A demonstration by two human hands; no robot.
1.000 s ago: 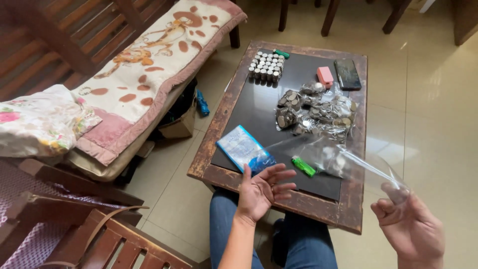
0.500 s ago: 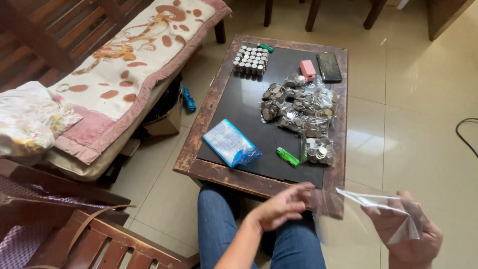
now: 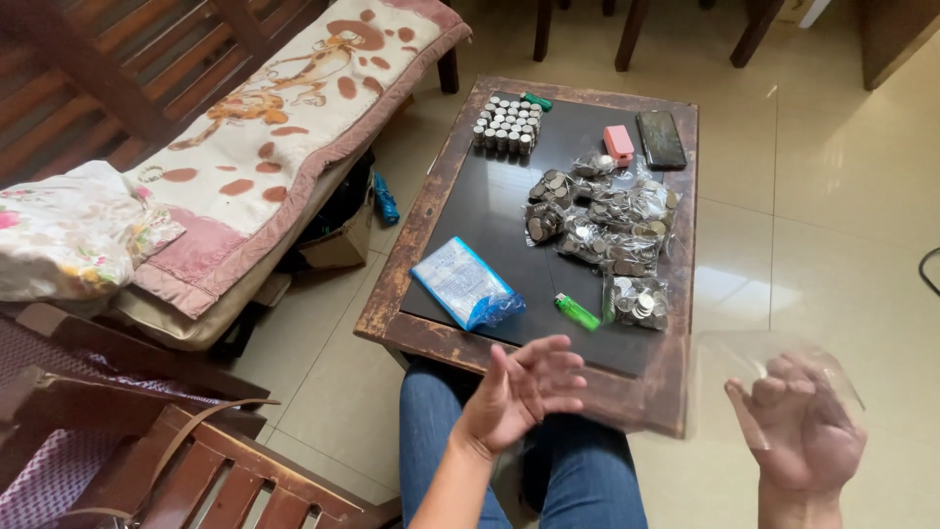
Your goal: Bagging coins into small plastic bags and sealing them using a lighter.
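Note:
My right hand (image 3: 805, 429) is raised at the lower right with a clear plastic bag (image 3: 774, 364) over its fingers, off the right of the table. My left hand (image 3: 524, 392) hovers open above my knees at the table's near edge, fingers spread, holding nothing. On the dark-topped wooden table (image 3: 431, 333) lie several clear bags of coins (image 3: 612, 230), stacks of coins (image 3: 507, 125) at the far end, a green lighter (image 3: 577, 312) and a blue-and-white plastic packet (image 3: 465, 284).
A pink box (image 3: 618, 143) and a dark phone (image 3: 660, 139) lie at the table's far right. A cushioned wooden bench (image 3: 264, 147) with a patterned cover stands on the left, a wooden chair (image 3: 176, 460) at the lower left. Chair legs stand beyond the table on the tiled floor.
The right hand swung the clear bag from over the table out to the right and turned palm up under it. The left hand dropped toward my lap, then lifted again.

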